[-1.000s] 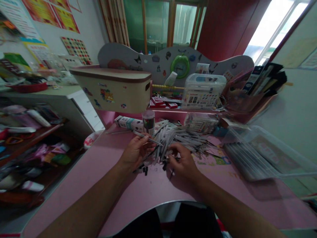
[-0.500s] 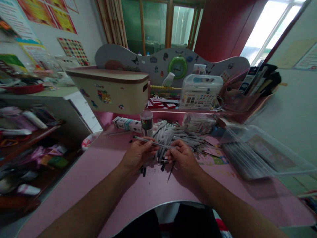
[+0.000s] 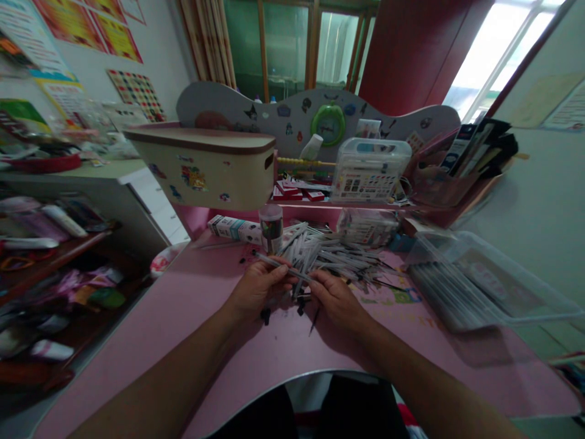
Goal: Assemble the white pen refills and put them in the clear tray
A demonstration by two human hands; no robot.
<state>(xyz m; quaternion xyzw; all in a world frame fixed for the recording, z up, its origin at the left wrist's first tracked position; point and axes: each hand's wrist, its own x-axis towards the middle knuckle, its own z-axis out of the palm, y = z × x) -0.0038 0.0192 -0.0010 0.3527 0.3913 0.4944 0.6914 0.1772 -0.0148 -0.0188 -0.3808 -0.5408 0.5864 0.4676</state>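
My left hand point(image 3: 258, 286) is closed around a slim, pale translucent pen point(image 3: 270, 261), thumb on top. The pen slants down to the right across the gap between my hands. At its lower right end the fingers of my right hand point(image 3: 337, 300) are pinched together on it. A thin dark pen refill point(image 3: 314, 322) shows just below the right fingers; whether they touch it I cannot tell. Behind both hands spreads a heap of similar pale pens point(image 3: 315, 247). Small black pen caps point(image 3: 265, 316) lie on the pink desk point(image 3: 278, 353) between my forearms.
Behind my left hand stands a clear cylindrical tub point(image 3: 272, 228), beside a long printed box point(image 3: 235, 228). A clear plastic bin point(image 3: 498, 280) sits at the right. The raised shelf carries a cream lidded box point(image 3: 205, 171) and a transparent carry case point(image 3: 371, 171).
The pen has shifted slightly right and tilts more steeply. My right hand has dropped a little, and its fingers have drawn closer together at the pen's end.
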